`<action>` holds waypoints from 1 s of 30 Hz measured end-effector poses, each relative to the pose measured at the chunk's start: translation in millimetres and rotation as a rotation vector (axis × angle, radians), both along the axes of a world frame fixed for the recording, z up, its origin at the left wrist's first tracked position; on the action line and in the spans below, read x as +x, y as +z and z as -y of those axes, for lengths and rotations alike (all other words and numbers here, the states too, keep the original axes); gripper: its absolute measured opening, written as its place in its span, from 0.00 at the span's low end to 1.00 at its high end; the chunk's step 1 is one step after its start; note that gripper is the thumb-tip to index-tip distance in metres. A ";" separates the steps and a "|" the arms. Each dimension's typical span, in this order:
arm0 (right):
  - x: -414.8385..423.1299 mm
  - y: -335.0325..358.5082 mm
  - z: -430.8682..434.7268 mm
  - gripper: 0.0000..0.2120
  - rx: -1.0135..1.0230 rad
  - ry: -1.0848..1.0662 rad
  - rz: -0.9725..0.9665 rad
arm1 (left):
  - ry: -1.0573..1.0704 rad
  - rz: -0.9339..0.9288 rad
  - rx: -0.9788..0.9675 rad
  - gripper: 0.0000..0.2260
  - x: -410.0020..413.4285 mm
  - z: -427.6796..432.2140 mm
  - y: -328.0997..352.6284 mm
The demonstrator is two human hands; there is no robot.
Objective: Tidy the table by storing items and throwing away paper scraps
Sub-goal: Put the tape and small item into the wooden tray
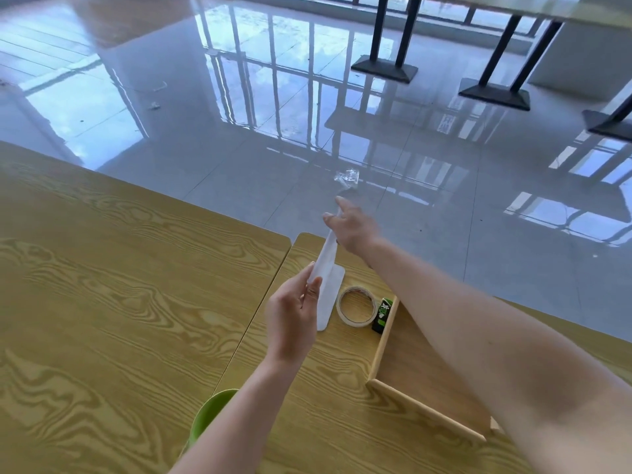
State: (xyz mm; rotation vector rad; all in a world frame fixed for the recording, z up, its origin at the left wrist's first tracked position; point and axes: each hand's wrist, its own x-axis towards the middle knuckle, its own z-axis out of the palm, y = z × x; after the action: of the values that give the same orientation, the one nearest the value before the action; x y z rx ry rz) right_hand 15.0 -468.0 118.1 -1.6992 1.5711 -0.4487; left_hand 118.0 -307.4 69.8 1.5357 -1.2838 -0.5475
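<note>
A long white strip of paper hangs in the air above the wooden table, stretched between both hands. My left hand pinches its near end with thumb and fingers. My right hand holds the far end beyond the table's edge, two fingers sticking out. Under the strip another white paper piece lies flat on the table. Next to it are a roll of tape and a small green-and-black box.
A shallow wooden tray sits at the right under my right forearm. A green bowl's rim shows at the near table edge. A crumpled clear wrapper lies on the shiny floor. Black table legs stand farther back.
</note>
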 end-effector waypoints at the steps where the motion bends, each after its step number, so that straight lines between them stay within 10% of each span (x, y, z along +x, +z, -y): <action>1: 3.1 -1.6 1.1 0.29 -0.018 -0.007 -0.010 | 0.000 0.008 0.001 0.14 3.0 1.1 -0.1; 30: 56.7 -16.1 20.0 0.17 -0.044 -0.170 0.292 | 0.108 0.020 -0.053 0.13 40.9 34.8 -9.9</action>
State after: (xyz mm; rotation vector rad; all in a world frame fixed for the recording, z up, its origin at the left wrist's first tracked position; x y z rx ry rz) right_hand 71.6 -488.0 102.0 -1.4606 1.5020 -0.7859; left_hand 158.9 -342.2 59.9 1.5592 -1.2132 -0.4268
